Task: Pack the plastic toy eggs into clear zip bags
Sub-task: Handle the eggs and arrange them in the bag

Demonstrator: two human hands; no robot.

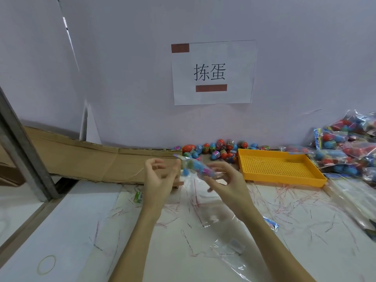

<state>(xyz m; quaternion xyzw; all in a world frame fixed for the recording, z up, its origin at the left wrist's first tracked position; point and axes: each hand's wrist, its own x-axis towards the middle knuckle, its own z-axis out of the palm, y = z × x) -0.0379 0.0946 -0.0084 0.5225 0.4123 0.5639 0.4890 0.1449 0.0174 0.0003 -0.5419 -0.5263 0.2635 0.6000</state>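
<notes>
Both my hands are raised over the middle of the table with a clear zip bag of toy eggs (195, 166) between them, blue and pink eggs showing through the plastic. My left hand (160, 178) pinches the bag's upper left end with thumb and fingers. My right hand (223, 182) holds its lower right end, fingers curled under it. Loose toy eggs (219, 150) in red, blue and green lie in a heap against the wall behind the hands.
A yellow perforated tray (278, 167) stands right of the hands. Filled bags of eggs (345, 147) pile up at the far right. Flat clear bags (223, 237) and red strips litter the white table. Flattened cardboard (91, 157) lies at the left, beside a metal post (22, 145).
</notes>
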